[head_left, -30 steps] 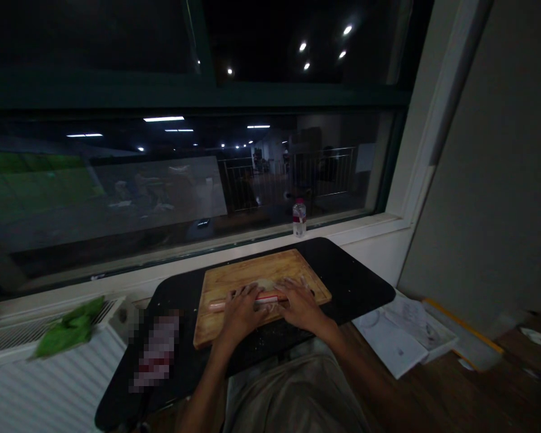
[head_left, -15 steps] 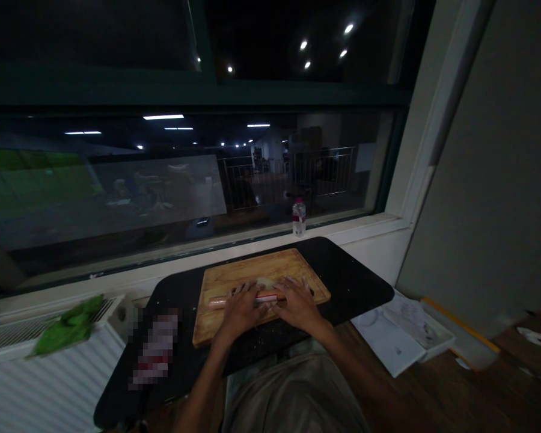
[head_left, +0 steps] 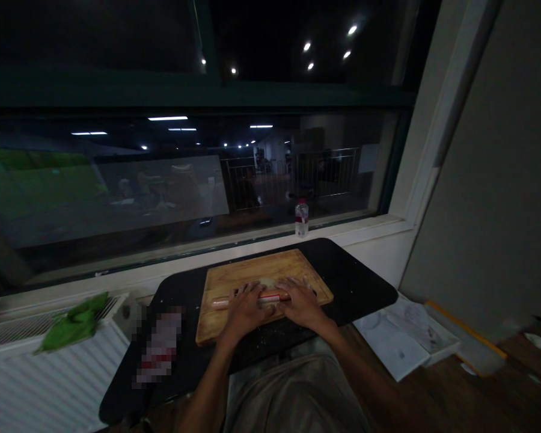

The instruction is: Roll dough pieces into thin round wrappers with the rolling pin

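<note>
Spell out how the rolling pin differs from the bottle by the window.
The rolling pin lies flat under the left hand and right hand; the bottle stands upright, untouched. The rolling pin looks brown and opaque; the bottle is see-through with a reddish cap. Both show some red.

The left hand [head_left: 246, 314] and right hand [head_left: 301, 305] lie over a pin [head_left: 220, 302] on a board [head_left: 234, 273], dough [head_left: 267, 281] partly visible beyond it. The board rests on a table [head_left: 360, 278]. A bottle [head_left: 302, 222] stands on the sill [head_left: 365, 228]; a cloth [head_left: 74, 323] drapes the radiator [head_left: 83, 373].
</note>
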`<state>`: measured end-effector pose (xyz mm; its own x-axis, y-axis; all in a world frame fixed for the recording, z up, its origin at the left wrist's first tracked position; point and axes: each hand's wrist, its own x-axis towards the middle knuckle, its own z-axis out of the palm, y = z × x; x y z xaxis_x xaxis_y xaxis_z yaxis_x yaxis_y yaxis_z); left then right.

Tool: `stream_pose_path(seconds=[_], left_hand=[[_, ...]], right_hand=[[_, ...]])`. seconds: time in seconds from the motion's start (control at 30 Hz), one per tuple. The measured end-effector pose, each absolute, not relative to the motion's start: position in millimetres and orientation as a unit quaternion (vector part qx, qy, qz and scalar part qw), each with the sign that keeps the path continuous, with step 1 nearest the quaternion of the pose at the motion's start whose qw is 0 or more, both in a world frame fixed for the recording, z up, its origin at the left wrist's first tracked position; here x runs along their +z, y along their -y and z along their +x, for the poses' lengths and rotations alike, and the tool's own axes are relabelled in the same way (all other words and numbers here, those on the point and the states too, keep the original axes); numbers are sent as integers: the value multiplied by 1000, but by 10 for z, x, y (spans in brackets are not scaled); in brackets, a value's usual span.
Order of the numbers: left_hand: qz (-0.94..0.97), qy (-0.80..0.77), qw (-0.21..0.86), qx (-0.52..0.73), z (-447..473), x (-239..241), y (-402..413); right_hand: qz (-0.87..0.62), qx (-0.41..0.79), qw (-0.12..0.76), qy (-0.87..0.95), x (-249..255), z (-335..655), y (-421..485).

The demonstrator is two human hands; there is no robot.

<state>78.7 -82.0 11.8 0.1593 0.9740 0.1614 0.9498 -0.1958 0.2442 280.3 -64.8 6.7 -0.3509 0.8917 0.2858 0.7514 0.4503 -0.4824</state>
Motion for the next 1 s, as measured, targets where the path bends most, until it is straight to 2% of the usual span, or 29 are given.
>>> stream_pose_path(seconds=[0.33, 0.87, 1.0], left_hand=[[753, -641, 51, 139, 783, 102, 798], [752, -645, -4, 136, 839, 27, 804], [774, -617, 7, 145, 752, -20, 807]], right_hand=[[-497, 82, 291, 813, -64, 2795, 635], [-494, 133, 248, 823, 121, 2837, 604], [-486, 109, 249, 831, 151, 2824, 575]])
